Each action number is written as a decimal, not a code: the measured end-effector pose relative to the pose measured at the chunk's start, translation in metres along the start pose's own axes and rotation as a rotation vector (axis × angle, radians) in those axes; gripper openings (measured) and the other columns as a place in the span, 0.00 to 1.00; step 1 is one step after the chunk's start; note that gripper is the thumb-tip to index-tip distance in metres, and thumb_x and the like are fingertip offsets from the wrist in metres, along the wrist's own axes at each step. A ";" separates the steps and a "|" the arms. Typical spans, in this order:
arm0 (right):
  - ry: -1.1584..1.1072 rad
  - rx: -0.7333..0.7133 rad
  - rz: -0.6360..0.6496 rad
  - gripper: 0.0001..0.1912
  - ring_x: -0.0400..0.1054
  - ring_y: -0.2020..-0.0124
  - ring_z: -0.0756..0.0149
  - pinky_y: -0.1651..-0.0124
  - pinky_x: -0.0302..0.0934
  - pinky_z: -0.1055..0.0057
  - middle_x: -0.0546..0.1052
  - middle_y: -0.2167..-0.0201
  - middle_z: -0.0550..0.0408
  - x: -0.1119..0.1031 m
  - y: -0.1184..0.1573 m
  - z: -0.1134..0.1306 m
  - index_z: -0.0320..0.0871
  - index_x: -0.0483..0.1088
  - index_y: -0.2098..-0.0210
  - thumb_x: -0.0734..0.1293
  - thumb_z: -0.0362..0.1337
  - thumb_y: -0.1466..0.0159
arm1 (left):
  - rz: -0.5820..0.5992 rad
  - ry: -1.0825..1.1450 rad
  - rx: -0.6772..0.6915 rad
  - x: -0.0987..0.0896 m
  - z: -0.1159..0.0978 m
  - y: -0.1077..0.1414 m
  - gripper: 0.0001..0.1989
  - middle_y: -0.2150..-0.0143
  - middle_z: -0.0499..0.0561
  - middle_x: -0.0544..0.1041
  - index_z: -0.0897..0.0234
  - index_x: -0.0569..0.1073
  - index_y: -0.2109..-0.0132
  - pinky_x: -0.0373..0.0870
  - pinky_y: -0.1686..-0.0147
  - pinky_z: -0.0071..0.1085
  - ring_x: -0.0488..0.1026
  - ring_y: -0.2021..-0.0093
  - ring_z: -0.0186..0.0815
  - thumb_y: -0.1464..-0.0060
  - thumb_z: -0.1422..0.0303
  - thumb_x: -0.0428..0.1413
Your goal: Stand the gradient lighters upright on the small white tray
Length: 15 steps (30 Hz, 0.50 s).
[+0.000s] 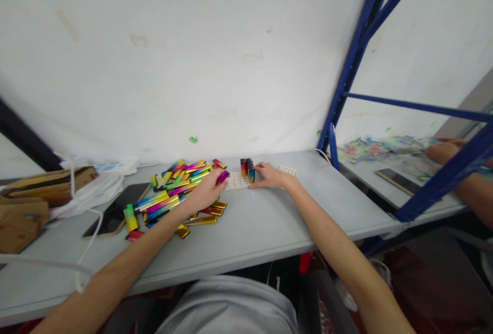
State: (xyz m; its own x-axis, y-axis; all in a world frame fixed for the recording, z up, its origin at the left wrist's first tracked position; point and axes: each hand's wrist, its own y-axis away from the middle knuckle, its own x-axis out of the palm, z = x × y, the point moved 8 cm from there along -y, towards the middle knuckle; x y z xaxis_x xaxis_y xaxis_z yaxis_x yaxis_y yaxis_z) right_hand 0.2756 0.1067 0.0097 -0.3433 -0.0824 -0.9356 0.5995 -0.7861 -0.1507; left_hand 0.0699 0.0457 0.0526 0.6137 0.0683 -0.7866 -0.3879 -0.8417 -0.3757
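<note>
In my left hand (210,190) is a purple metallic lighter (222,177), pinched at the fingertips. It is above the left end of a white tray with rows of holes (235,182). Several lighters stand upright in this tray, among them a red one (243,168). My right hand (268,175) has its thumb and index finger around a dark blue upright lighter (251,174) at the near side of that group. A loose pile of shiny, multicoloured lighters (162,208) lies to the left, partly hidden under my left hand and forearm.
Part of another white holed piece (287,171) shows behind my right wrist. At left are a phone (117,210), a white cable (94,231) and cardboard boxes (23,216). A blue metal frame (346,82) rises at right; beyond it, another person's hands (444,152) are near plastic packets.
</note>
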 end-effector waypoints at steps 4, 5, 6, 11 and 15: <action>0.004 0.019 -0.003 0.42 0.69 0.38 0.43 0.34 0.62 0.54 0.74 0.39 0.36 0.000 0.000 -0.001 0.40 0.72 0.35 0.76 0.61 0.38 | -0.023 0.063 0.029 -0.001 -0.002 0.000 0.15 0.58 0.51 0.77 0.60 0.68 0.49 0.70 0.55 0.39 0.74 0.59 0.43 0.35 0.56 0.52; 0.008 0.020 -0.003 0.42 0.69 0.38 0.43 0.34 0.62 0.54 0.74 0.38 0.36 0.000 0.000 -0.001 0.40 0.72 0.35 0.76 0.61 0.38 | -0.035 0.077 0.026 -0.002 -0.001 -0.001 0.16 0.59 0.50 0.77 0.60 0.68 0.48 0.70 0.56 0.38 0.74 0.60 0.42 0.36 0.55 0.53; 0.010 0.019 -0.004 0.42 0.69 0.38 0.42 0.34 0.62 0.54 0.74 0.38 0.35 0.000 0.000 -0.001 0.40 0.72 0.35 0.76 0.61 0.38 | -0.045 0.093 0.018 -0.002 0.000 -0.003 0.16 0.60 0.50 0.77 0.60 0.68 0.49 0.70 0.58 0.37 0.74 0.61 0.42 0.36 0.55 0.53; -0.005 0.011 -0.023 0.41 0.70 0.38 0.43 0.34 0.62 0.54 0.75 0.40 0.36 -0.002 0.001 0.001 0.41 0.73 0.35 0.76 0.60 0.38 | -0.020 0.234 -0.030 0.003 0.009 -0.024 0.18 0.68 0.47 0.74 0.61 0.72 0.55 0.68 0.68 0.33 0.73 0.68 0.39 0.36 0.50 0.53; 0.001 -0.001 -0.021 0.41 0.70 0.38 0.44 0.33 0.62 0.54 0.74 0.38 0.37 -0.001 0.002 0.002 0.41 0.72 0.34 0.76 0.59 0.38 | -0.021 0.215 0.001 0.004 0.009 -0.051 0.22 0.72 0.47 0.72 0.63 0.78 0.58 0.68 0.68 0.32 0.73 0.69 0.39 0.35 0.49 0.50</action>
State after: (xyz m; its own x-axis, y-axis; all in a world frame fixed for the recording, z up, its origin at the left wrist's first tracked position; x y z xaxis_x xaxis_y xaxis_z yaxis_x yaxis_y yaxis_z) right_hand 0.2759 0.1045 0.0112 -0.3547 -0.0651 -0.9327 0.5929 -0.7870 -0.1706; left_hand 0.0857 0.0938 0.0638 0.7538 -0.0302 -0.6564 -0.3746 -0.8405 -0.3915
